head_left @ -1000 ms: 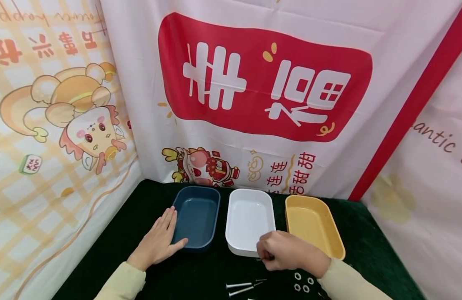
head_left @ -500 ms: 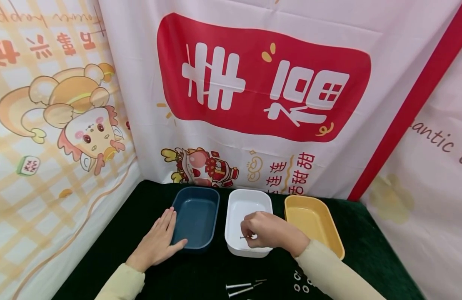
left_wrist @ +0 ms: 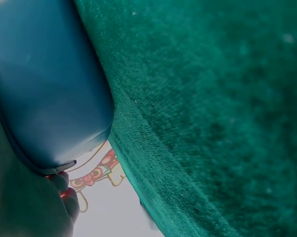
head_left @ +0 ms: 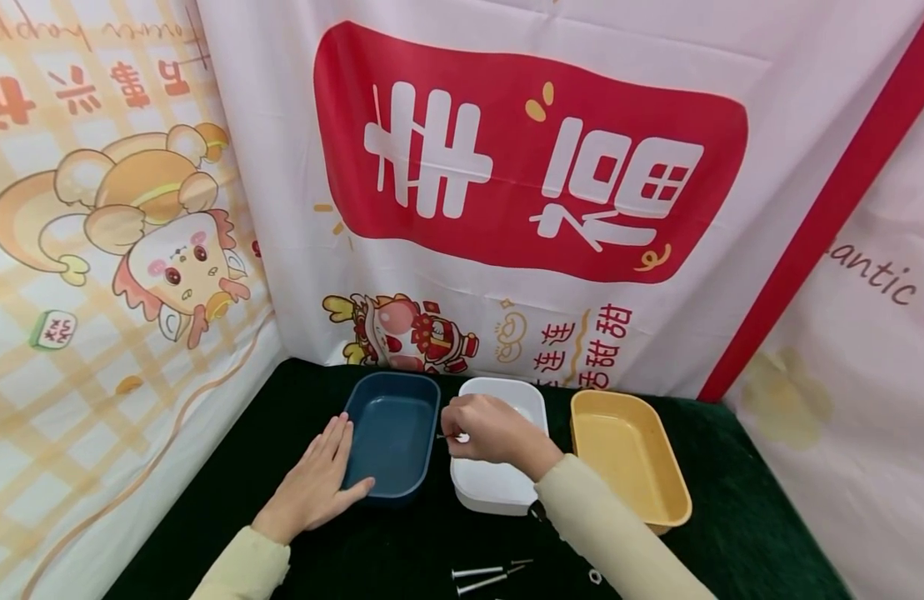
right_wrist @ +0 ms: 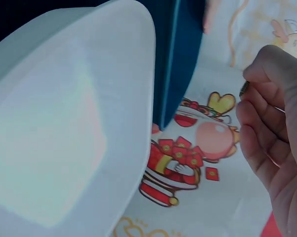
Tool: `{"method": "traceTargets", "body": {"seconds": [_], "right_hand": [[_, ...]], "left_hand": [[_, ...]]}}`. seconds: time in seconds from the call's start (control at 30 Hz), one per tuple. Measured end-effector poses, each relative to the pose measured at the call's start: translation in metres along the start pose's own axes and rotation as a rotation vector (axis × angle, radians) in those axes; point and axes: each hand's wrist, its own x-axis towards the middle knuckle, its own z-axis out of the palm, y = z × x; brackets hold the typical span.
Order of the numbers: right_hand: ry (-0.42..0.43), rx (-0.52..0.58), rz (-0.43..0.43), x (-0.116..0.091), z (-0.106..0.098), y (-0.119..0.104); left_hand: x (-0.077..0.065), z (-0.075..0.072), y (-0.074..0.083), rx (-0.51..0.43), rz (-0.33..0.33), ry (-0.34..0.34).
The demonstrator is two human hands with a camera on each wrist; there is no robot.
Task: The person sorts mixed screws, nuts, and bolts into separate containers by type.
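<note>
My left hand (head_left: 312,483) lies against the left rim of the dark blue tray (head_left: 392,433), its fingers straight and the thumb near the front corner. Above the white tray (head_left: 499,487), toward its left side, my right hand (head_left: 491,427) pinches a small screw (head_left: 442,436) between thumb and index finger. The right wrist view shows only a short threaded end of the screw (right_wrist: 244,89); the rest is hidden by the fingers. On the cloth in front lie several long screws (head_left: 478,572) and a hex nut (head_left: 595,576).
The yellow tray (head_left: 632,450) stands right of the white one. Dark green cloth (head_left: 372,558) covers the table. A printed white curtain (head_left: 297,167) hangs directly behind the trays, with more printed cloth on both sides.
My right hand has moved left and away from me with the screw, from the white tray's front right corner toward its left side. The forearm now covers most nuts. The left hand stays put.
</note>
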Motion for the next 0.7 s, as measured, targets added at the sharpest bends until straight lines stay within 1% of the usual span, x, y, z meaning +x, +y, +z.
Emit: {"method": "traceTargets", "body": {"seconds": [0.07, 0.23, 0.33, 0.47, 0.57, 0.7], "right_hand": [[0.019, -0.019, 0.002, 0.008, 0.008, 0.001], [0.036, -0.050, 0.041, 0.028, 0.028, 0.002], [0.048, -0.063, 0.053, 0.040, 0.039, 0.002], [0.039, -0.072, 0.070, 0.052, 0.051, 0.001], [0.032, -0.103, 0.068, 0.059, 0.059, 0.001], [0.068, -0.172, 0.063, 0.062, 0.061, 0.000]], "left_hand": [[0.000, 0.000, 0.000, -0.003, 0.001, 0.000], [0.001, 0.002, -0.002, -0.005, 0.010, -0.003], [0.001, 0.002, -0.002, -0.001, 0.004, -0.016], [0.001, 0.002, -0.002, -0.001, 0.006, -0.019], [0.001, 0.002, -0.002, -0.007, 0.005, -0.020], [0.001, 0.003, -0.003, -0.015, 0.004, -0.019]]}}
